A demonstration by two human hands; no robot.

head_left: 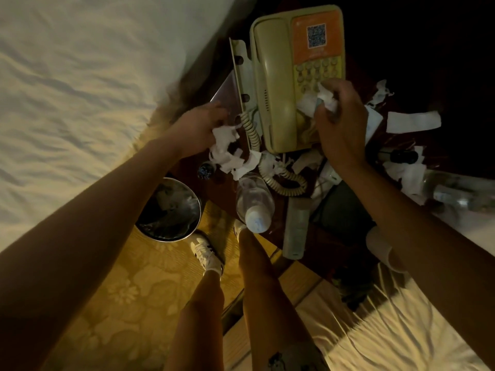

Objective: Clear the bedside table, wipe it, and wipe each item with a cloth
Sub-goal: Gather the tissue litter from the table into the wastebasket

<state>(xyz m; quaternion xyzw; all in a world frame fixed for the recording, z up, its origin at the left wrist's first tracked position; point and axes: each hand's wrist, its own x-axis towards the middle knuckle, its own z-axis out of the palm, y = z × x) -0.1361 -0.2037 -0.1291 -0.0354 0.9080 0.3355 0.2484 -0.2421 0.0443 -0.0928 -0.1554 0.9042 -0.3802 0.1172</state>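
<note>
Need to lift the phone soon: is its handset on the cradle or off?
On the cradle. The handset lies seated in the phone, its coiled cord lying slack beside it.

The telephone [297, 76] sits at the far middle of the bedside table [325, 246], with a card stand [241, 76] just to its left. Its cord [284, 180] runs from its left side round towards the near edge. Your right hand [340, 121] holds a wad of tissue [318, 101] on the telephone's near right corner. Your left hand [201, 127] grips paper scraps [227, 153] by the table's left edge. A bottle [254, 202] stands at the near left corner, and a remote [296, 231] lies to its right. More scraps, among them a paper strip [412, 121], lie towards the right edge. A bin [168, 210] stands on the floor left of the table, between it and the left bed [80, 89]. A second bed [388, 317] lies along the right.
</note>
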